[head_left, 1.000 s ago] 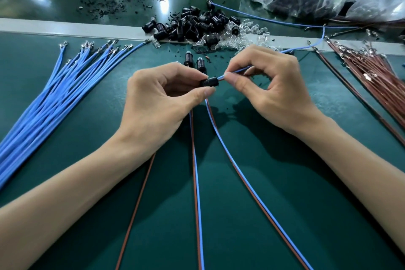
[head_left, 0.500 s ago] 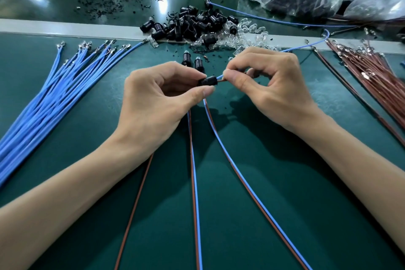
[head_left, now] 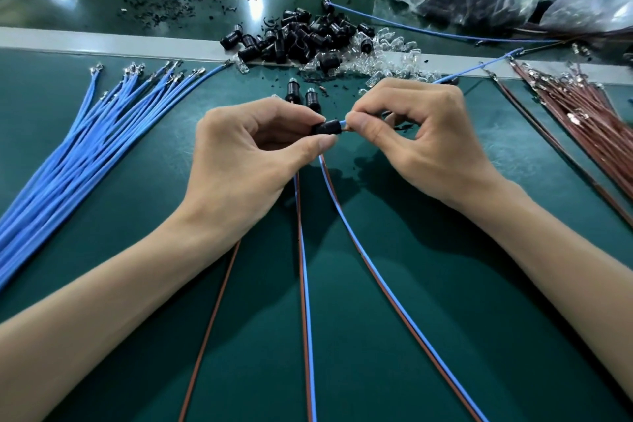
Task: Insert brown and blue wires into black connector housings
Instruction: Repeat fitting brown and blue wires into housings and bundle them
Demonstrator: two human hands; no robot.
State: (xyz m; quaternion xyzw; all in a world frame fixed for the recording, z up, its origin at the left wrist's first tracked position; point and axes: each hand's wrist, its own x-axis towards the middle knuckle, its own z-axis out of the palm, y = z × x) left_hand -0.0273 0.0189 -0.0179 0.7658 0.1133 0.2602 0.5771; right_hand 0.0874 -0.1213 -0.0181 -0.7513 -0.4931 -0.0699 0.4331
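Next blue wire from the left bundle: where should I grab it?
Probably pinch the rightmost blue wire just behind its metal tip, coming from the right: it lies apart there, while the bundle packs tight nearer you.

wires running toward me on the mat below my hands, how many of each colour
brown wires: 3
blue wires: 2
total: 5
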